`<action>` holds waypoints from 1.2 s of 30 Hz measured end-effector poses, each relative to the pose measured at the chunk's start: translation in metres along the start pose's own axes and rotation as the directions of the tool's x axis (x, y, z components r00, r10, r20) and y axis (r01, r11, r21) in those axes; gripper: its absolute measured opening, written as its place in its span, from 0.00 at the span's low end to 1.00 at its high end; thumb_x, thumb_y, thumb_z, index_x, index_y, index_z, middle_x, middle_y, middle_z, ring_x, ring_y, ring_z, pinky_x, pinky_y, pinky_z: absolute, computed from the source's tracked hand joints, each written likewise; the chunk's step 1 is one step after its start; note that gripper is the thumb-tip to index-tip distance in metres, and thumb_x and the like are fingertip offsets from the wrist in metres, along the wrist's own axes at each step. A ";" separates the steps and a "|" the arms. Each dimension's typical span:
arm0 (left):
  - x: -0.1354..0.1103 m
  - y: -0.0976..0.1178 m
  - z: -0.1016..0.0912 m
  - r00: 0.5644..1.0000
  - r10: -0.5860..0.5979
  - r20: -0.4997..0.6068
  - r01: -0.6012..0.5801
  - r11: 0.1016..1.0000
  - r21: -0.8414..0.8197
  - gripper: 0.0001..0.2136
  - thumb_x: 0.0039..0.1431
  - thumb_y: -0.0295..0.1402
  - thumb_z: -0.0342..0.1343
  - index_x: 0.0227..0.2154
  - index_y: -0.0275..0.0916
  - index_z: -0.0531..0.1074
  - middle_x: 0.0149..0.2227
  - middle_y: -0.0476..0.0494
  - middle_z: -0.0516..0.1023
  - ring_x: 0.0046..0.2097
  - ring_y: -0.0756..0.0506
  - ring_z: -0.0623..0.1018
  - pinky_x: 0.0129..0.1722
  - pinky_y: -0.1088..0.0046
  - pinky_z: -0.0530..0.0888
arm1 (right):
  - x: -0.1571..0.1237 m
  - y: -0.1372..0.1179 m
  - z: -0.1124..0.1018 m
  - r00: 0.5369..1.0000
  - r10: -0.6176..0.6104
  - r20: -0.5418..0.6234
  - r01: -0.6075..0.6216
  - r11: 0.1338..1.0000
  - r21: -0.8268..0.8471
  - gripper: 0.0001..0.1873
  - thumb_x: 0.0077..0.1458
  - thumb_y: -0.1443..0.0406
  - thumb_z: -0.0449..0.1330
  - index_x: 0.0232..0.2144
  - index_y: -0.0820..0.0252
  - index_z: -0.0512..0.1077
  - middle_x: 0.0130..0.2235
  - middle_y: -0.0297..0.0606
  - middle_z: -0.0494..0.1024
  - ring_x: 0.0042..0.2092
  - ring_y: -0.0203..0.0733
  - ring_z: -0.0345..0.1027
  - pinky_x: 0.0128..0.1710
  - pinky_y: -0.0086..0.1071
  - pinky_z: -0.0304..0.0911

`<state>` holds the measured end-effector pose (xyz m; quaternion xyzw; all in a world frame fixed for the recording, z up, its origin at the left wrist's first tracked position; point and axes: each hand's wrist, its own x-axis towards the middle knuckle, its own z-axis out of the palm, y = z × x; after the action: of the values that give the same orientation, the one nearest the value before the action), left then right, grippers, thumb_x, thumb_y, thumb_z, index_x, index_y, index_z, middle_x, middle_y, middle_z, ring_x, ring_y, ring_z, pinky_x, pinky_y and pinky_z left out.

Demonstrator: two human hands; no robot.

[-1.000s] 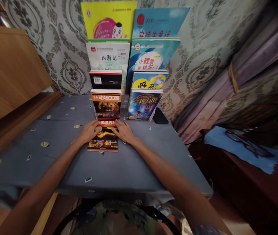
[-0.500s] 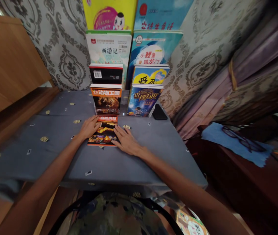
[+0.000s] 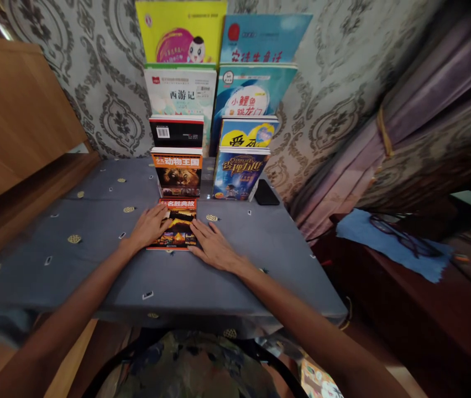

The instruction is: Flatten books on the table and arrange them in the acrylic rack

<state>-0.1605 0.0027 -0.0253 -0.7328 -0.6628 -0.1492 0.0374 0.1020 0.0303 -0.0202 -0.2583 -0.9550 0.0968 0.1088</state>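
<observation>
A thin book [image 3: 181, 221] with an orange and dark cover lies flat on the cloth-covered table [image 3: 202, 293], directly in front of the upright books. My left hand [image 3: 149, 225] rests over its left edge, fingers stretched out onto the cover. From the other side, my right hand [image 3: 214, 243] lies flat with its fingertips on the book's right edge. Just behind stands an orange book with a lion [image 3: 179, 176]. Beside that one, to the right, is a blue book [image 3: 239, 176].
Several more books rise in tiers behind, among them a black one [image 3: 177, 132] and a yellow one [image 3: 181, 27]. A dark phone [image 3: 266, 192] lies right of the blue book. Glasses [image 3: 405, 235] rest on a blue cloth [image 3: 355, 229] at the right. A wooden panel [image 3: 20, 94] stands left.
The view has tilted up a little, so the tall rear books show more. My left hand has slid slightly down along the book's left side; my right hand stays at its right edge.
</observation>
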 end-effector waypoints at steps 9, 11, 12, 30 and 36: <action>-0.020 0.063 0.009 0.981 0.193 0.027 -0.189 0.977 -0.094 0.26 0.70 0.44 0.42 0.64 0.34 0.63 0.67 0.33 0.64 0.68 0.40 0.63 0.67 0.54 0.59 | 0.002 0.001 0.003 1.000 0.008 -0.007 -0.008 1.000 0.022 0.37 0.68 0.50 0.47 0.68 0.71 0.53 0.70 0.56 0.54 0.72 0.51 0.46 0.70 0.51 0.42; -0.024 0.066 0.008 0.981 0.193 0.021 -0.190 0.977 -0.100 0.26 0.71 0.44 0.42 0.65 0.35 0.62 0.67 0.34 0.64 0.68 0.40 0.63 0.68 0.54 0.59 | 0.002 0.002 0.004 1.000 0.008 -0.014 -0.008 0.999 0.031 0.37 0.68 0.49 0.46 0.69 0.70 0.53 0.70 0.56 0.54 0.72 0.51 0.46 0.70 0.52 0.42; -0.027 0.066 0.007 0.980 0.196 0.017 -0.193 0.976 -0.103 0.26 0.71 0.44 0.42 0.65 0.35 0.61 0.67 0.34 0.64 0.68 0.40 0.63 0.68 0.54 0.58 | 0.001 0.002 0.004 1.000 0.007 -0.017 -0.006 0.999 0.034 0.37 0.68 0.49 0.46 0.69 0.70 0.53 0.70 0.55 0.54 0.72 0.51 0.46 0.70 0.52 0.42; -0.123 0.036 -0.019 0.991 0.095 -0.093 -0.101 0.993 -0.057 0.22 0.71 0.40 0.43 0.64 0.44 0.63 0.66 0.42 0.67 0.66 0.41 0.68 0.64 0.55 0.69 | -0.004 -0.024 0.000 0.985 -0.158 -0.067 0.158 0.987 -0.003 0.26 0.70 0.61 0.48 0.66 0.62 0.61 0.70 0.48 0.58 0.72 0.47 0.44 0.71 0.52 0.41; -0.122 0.035 -0.017 0.990 0.095 -0.104 -0.103 0.992 -0.073 0.22 0.71 0.40 0.44 0.64 0.45 0.64 0.65 0.42 0.68 0.65 0.41 0.69 0.63 0.54 0.69 | -0.011 -0.037 0.005 0.957 -0.289 0.034 0.286 0.955 0.072 0.28 0.69 0.60 0.50 0.67 0.67 0.58 0.69 0.51 0.58 0.72 0.46 0.46 0.71 0.45 0.44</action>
<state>-0.1383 -0.1233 -0.0370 -0.7573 -0.6165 -0.2095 0.0494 0.0927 -0.0075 -0.0180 -0.1106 -0.9809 0.1175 0.1090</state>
